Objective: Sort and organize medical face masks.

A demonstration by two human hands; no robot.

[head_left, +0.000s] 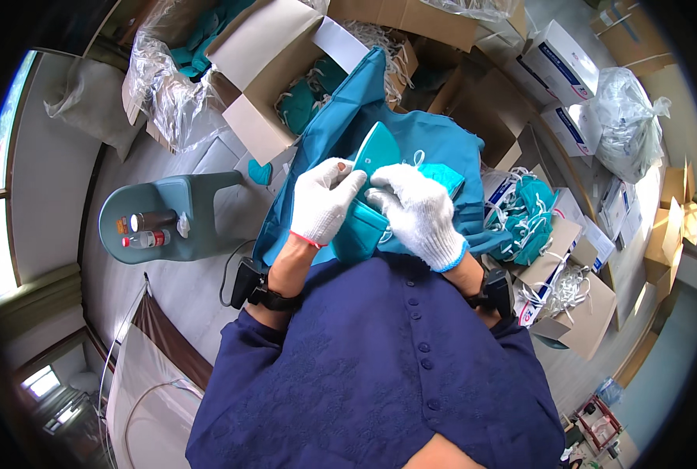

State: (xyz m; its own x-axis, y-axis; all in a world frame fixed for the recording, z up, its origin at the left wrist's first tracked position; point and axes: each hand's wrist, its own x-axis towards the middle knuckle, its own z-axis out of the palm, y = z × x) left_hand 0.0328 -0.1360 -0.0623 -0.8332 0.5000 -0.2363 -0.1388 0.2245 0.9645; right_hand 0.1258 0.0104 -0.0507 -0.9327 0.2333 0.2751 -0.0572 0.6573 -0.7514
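Face mask (377,148), smooth, teal and pointed, stood over rumpled blue cloth (442,129), pinched by the knit-gloved left hand (321,202); the right hand (423,213) curled at its edge, grip unclear.

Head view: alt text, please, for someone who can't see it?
A white-gloved left hand holds a teal mask over a blue cloth, the right hand, also gloved, close against it. Beyond the cloth stands an open cardboard box of more teal masks; a grey-green stool at left carries a clear bottle.

A buttoned navy top (372,359) goes with black wrist straps (279,302) and white gloves (317,207) — left red-edged, right blue-edged.
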